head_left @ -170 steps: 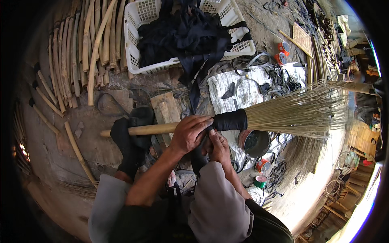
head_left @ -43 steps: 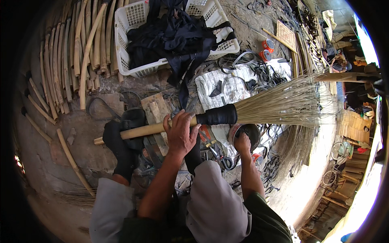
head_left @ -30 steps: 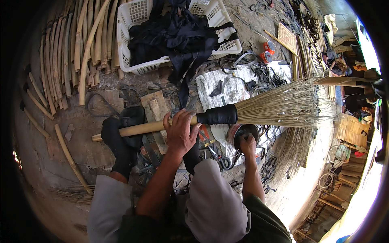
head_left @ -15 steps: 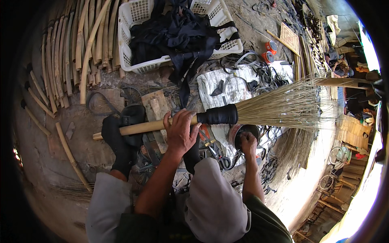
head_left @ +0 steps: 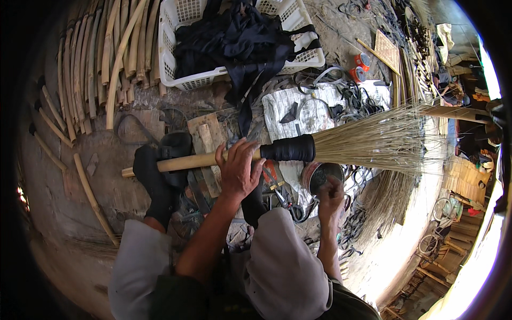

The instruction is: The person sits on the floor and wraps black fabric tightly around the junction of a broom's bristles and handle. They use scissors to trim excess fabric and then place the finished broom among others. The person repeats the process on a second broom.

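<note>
Beneath our left grip (head_left: 238, 172) runs the pale wooden handle (head_left: 192, 162) of a broom (head_left: 280, 151); we have the fingers laid over its far side and the thumb on its near side, so this grip is closed around it. Just right of that grip we see a black binding (head_left: 297, 148) wound about the broom's neck, and beyond it the straw-coloured bristles (head_left: 368, 137) fan out. Left of the same grip, a black-covered foot (head_left: 151, 165) lies across the handle near its end.

Our right grip (head_left: 332, 198) is below the bristles, at the near right side of a round tub (head_left: 307, 177). Its fingers are bent, their tips over the tub's opening, but we cannot tell whether they pinch anything. Between our two grips lie scissors (head_left: 287, 204) with dark handles.

Ahead of the left grip we have a white plastic basket (head_left: 197, 81) heaped with black strips (head_left: 234, 45), some hanging over its near wall. Farther to that grip's left, wooden poles (head_left: 109, 45) lie side by side. Ahead of the right grip, a pale sheet (head_left: 276, 113) is spread.
</note>
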{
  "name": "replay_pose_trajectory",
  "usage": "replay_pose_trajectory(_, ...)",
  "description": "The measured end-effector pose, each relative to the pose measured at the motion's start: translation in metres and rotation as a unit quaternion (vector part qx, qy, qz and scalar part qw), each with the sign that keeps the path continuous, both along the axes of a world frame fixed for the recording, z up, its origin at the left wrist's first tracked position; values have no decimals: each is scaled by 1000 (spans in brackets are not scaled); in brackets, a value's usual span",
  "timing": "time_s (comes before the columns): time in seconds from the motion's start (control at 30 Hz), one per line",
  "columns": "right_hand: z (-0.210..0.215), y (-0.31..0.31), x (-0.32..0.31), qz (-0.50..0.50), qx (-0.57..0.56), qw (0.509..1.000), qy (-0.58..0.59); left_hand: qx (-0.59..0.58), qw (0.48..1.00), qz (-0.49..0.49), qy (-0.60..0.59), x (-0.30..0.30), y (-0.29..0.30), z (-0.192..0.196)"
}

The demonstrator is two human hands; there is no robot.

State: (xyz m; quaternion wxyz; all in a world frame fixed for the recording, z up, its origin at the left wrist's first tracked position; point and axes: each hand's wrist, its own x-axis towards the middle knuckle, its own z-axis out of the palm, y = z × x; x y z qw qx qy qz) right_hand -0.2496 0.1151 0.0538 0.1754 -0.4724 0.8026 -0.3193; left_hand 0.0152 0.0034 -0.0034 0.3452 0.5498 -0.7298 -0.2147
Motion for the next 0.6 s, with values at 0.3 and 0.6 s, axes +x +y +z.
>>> replay_pose_trajectory(0.3,17,-35,60,92,-22,995,-23,8,1000,-3,19,2,0,1)
replay_pose_trajectory(0.6,-69,-2,-61,85,271,948,143,-4,1000,-8,-4,0,0,-2)
